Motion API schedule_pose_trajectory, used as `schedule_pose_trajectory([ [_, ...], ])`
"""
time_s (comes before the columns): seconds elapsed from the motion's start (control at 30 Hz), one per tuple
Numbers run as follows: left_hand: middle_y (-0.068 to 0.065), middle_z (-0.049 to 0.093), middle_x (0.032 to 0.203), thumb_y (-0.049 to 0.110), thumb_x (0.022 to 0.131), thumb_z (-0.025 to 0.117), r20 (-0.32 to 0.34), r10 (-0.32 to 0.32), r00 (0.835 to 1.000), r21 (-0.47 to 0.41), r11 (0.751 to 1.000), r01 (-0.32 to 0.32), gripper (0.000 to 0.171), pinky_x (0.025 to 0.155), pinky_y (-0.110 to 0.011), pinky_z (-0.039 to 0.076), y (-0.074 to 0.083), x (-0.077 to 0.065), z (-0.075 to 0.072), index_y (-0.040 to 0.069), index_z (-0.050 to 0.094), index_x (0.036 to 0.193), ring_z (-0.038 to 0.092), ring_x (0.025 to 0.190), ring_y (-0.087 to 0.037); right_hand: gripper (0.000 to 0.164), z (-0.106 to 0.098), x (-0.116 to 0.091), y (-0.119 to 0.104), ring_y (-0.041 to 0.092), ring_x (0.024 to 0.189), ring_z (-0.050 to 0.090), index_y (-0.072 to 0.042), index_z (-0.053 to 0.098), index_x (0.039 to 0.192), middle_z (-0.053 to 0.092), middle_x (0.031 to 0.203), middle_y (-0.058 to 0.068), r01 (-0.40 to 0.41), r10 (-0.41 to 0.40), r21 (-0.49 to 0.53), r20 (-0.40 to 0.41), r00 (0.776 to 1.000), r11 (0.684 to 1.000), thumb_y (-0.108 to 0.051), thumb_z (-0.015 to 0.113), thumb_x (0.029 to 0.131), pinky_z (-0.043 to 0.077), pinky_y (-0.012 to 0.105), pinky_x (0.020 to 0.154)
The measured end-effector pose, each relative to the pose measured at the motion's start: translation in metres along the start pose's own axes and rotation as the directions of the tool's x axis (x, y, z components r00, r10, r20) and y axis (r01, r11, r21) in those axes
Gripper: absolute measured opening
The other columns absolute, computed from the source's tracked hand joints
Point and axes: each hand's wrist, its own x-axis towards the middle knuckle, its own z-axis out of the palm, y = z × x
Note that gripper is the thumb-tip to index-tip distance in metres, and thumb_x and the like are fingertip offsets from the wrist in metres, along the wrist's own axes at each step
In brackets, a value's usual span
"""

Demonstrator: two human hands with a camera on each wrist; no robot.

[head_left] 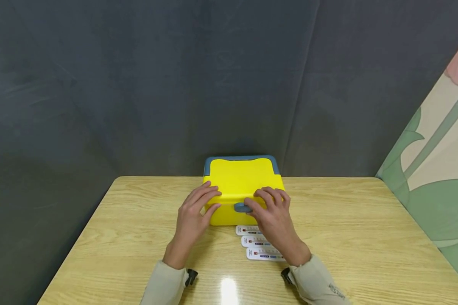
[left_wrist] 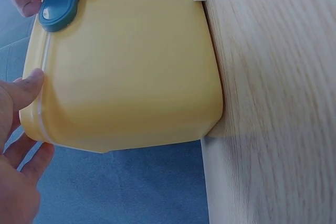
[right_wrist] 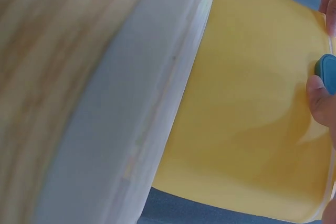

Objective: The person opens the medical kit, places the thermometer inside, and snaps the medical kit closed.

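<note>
A yellow storage box (head_left: 240, 176) with a blue rear handle stands at the back of the table, its lid down. My left hand (head_left: 194, 214) grips the lid's left front corner, fingers on top and at the side, thumb (left_wrist: 32, 81) on the front seam. At the front, my right hand (head_left: 277, 220) pinches the blue latch (head_left: 242, 207), its thumb (right_wrist: 317, 95) against the latch's lower edge and the other fingers over the lid. Three white thermometer strips (head_left: 265, 253) lie before the box, partly covered by the right hand.
The wooden table (head_left: 118, 237) ends right behind the box at a dark grey curtain (head_left: 156, 84). A panel with a flower pattern (head_left: 435, 156) stands along the right side. Each wrist wears a black strap mount (head_left: 191, 277).
</note>
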Motion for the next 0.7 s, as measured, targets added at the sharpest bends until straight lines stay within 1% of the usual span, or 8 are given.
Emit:
schedule_pose_trajectory([
  [0.13,-0.002,0.071,0.118,0.012,0.077,0.085,0.001,0.001,1.0,0.005,1.0,-0.001,0.034,0.107,-0.037,0.049,0.0002,0.0007,-0.0002,0.014,0.074,0.109,0.061,0.126,-0.022,0.051,0.001,0.0,-0.0005,0.034,0.121,0.041,-0.022,0.061,0.118,0.051,0.118,0.01,-0.002,0.003,-0.031,0.026,1.0,1.0,-0.022,0.086,0.073,0.028,0.055,0.101],
  [0.27,-0.002,0.071,0.118,0.011,0.077,0.085,0.001,-0.003,1.0,0.003,1.0,0.003,0.033,0.107,-0.036,0.049,0.0003,0.0002,-0.0003,0.014,0.074,0.109,0.061,0.126,-0.022,0.05,0.002,-0.0006,0.0,0.034,0.122,0.04,-0.02,0.06,0.12,0.05,0.118,0.011,0.011,-0.009,-0.035,0.031,0.999,0.999,-0.024,0.083,0.075,0.027,0.056,0.101],
  [0.5,-0.003,0.071,0.117,0.012,0.077,0.085,-0.008,0.012,1.0,-0.005,1.0,-0.012,0.033,0.107,-0.036,0.048,0.0001,0.0005,0.0006,0.013,0.074,0.108,0.061,0.125,-0.023,0.053,-0.0005,-0.0009,0.001,0.035,0.123,0.04,-0.018,0.058,0.121,0.049,0.121,0.011,0.02,-0.019,-0.036,0.039,0.999,0.999,-0.025,0.084,0.075,0.027,0.055,0.102],
  [0.7,-0.003,0.072,0.117,0.011,0.076,0.085,-0.009,0.012,1.0,-0.006,1.0,-0.012,0.034,0.107,-0.037,0.049,-0.0003,0.0004,-0.0002,0.013,0.074,0.108,0.062,0.125,-0.024,0.049,-0.0034,-0.0002,0.0012,0.035,0.124,0.038,-0.018,0.057,0.123,0.049,0.123,0.011,0.021,-0.019,-0.024,0.08,0.997,0.999,-0.029,0.079,0.081,0.026,0.055,0.103],
])
